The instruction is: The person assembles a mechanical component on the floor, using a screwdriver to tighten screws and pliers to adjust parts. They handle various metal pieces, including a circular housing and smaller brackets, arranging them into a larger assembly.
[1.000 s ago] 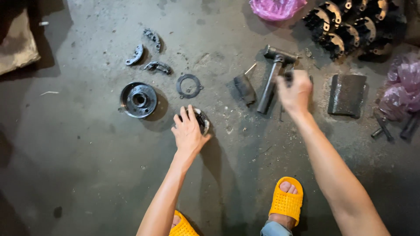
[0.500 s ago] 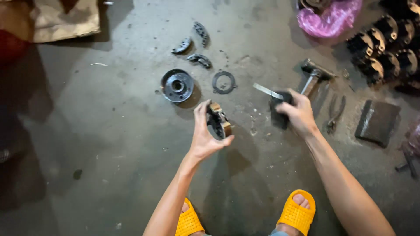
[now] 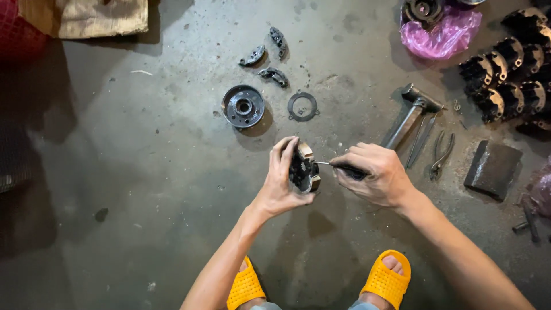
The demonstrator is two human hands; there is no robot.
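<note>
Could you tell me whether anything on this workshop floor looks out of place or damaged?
Nothing stands out as damaged. The left hand holds a round clutch part while the right hand puts a thin tool to it. Three curved shoes, a drum and a ring plate lie apart on the stained concrete floor.

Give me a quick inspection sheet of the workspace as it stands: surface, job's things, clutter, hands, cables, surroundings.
Surface: stained concrete floor, gritty.
Job's things: round clutch part held off the floor; thin tool, its tip at the part.
Clutter: drum, ring plate, three curved shoes, hammer, pliers, dark block, row of black parts, pink bag.
Hands: left hand grips the part; right hand grips the tool.
Cables: nothing seen.
Surroundings: sack top left; yellow sandals below.
</note>
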